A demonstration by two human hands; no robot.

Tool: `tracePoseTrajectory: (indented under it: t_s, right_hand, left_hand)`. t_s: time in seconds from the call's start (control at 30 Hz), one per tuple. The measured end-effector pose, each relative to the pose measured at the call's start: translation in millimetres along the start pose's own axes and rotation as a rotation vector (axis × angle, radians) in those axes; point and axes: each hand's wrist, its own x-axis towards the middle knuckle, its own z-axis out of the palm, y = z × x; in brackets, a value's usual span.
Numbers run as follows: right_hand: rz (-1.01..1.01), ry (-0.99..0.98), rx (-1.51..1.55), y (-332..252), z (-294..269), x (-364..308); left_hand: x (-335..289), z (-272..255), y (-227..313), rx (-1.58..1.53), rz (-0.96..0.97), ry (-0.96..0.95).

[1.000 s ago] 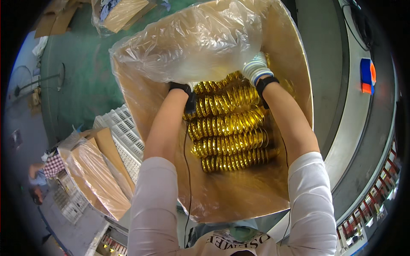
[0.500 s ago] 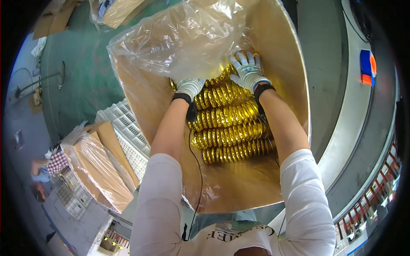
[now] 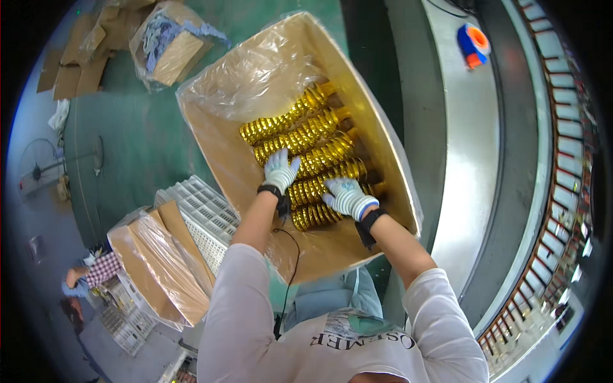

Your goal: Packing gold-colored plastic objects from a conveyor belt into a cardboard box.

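A large cardboard box (image 3: 223, 150) with a clear plastic liner (image 3: 258, 70) stands open before me. Inside lie several slanting rows of shiny gold ring-like pieces (image 3: 303, 137), packed closely on edge; their exact kind cannot be made out. My left hand (image 3: 280, 172), in a white glove with a striped cuff, lies with fingers apart on the left ends of the middle rows. Gloved the same way, my right hand (image 3: 347, 196) rests over the nearer rows, fingers spread and slightly bent. Neither hand grips a piece. A black band with a dark device sits on each wrist.
To the right runs a long grey conveyor (image 3: 463, 159) with a blue and orange tape dispenser (image 3: 472, 46) on it. White plastic crates (image 3: 201, 207) and a plastic-lined carton (image 3: 163, 268) stand at left. Another person's checked sleeve (image 3: 102, 269) shows at far left.
Both hands have come back from the far rows toward me and now lie over the nearer ones. The liner no longer covers the far rows. The box appears lower and turned in view.
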Motion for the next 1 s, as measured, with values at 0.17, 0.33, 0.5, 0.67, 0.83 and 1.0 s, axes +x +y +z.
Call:
tracePoseTrajectory:
  t_s: [0.17,0.33,0.5,0.67,0.83,1.0]
  right_hand:
    - [-0.029,0.126,0.285,-16,-23,-141]
    - [0.009,0.54,0.618,-1,-22,-334]
    - [0.331,0.762,0.59,9,66,-527]
    - [0.811,0.874,0.878,8,214,-698]
    - [1.214,1.181,0.944,-24,375,-779]
    - [1.418,1.282,1.226,-81,443,-777]
  left_hand:
    - [-116,15,52,-0.142,0.121,-0.277]
    - [-209,25,124,-0.176,0.37,-0.053]
    - [-294,43,175,-0.438,0.608,-0.021]
    - [-382,95,250,0.173,0.84,0.187]
    - [-397,178,316,0.107,0.874,-0.256]
    - [-438,229,374,0.232,1.041,-0.459]
